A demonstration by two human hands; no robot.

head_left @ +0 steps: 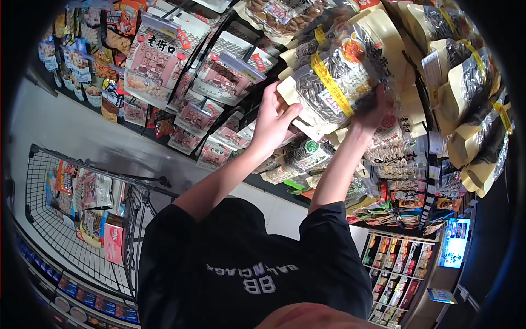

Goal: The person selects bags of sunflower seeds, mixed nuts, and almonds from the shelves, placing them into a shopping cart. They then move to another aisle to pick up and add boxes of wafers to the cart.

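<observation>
Left hand (278, 116): thumb shows, other fingers mostly hidden behind the seed bag (339, 74). Right hand (372, 112): fingers lost in shadow at the bag's edge, can't tell how they sit. Bag's smaller lettering, between both sets of fingers, too fine to read. Brown-filled pack (279, 15) above left fingers: cut by top edge. Screen (455, 241) well below right fingers (bright, though): text too small.

Left arm (224, 181) stretched out front, forearm bare | left hand (276, 118) gripping, thumb (290, 113) forward, fingers partly hidden | right arm (338, 172) out too, forearm bare | right hand (372, 112) shadowed, fingers hard to see from here | hands well apart
</observation>
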